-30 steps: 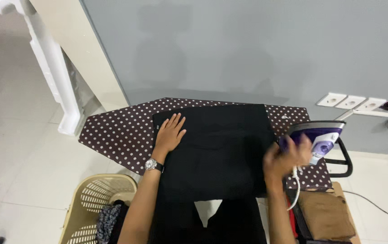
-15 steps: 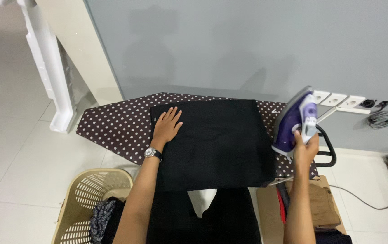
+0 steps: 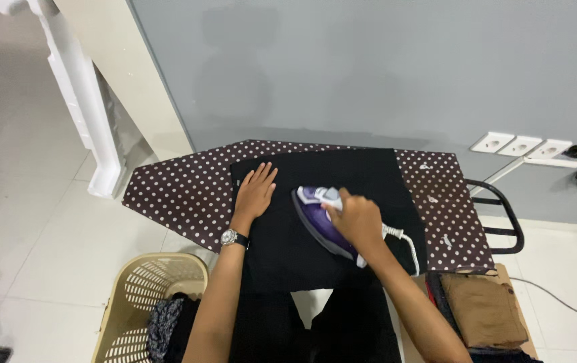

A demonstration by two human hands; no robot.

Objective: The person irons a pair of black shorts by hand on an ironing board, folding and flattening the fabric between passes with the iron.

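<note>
A black cloth (image 3: 342, 215) lies spread over the middle of the ironing board (image 3: 181, 195), covering it from the far edge to the near edge and hanging off the near side. The board's pointed left end and its square right end stay bare, showing a brown cover with white dots.

The left hand (image 3: 255, 193) lies flat on the cloth near its left edge, fingers spread apart and pointing to the far edge; a watch (image 3: 231, 237) sits on that wrist. The right hand (image 3: 354, 218) is clamped round the handle of a purple iron (image 3: 318, 215), which lies sole down on the middle of the cloth, its tip toward the far left. Just a narrow strip of cloth separates iron and left hand. A white cord (image 3: 406, 242) runs from the iron's heel across the cloth toward the near right edge.

A black metal rest (image 3: 503, 215) juts from the board's right end. Below the near left edge stands a cream lattice basket (image 3: 140, 296) with dark clothes in it. At the near right, folded brown cloth (image 3: 483, 309) lies on a low stack. The floor is pale glossy tile; the wall is smooth grey, with white sockets (image 3: 520, 146) at the right.
</note>
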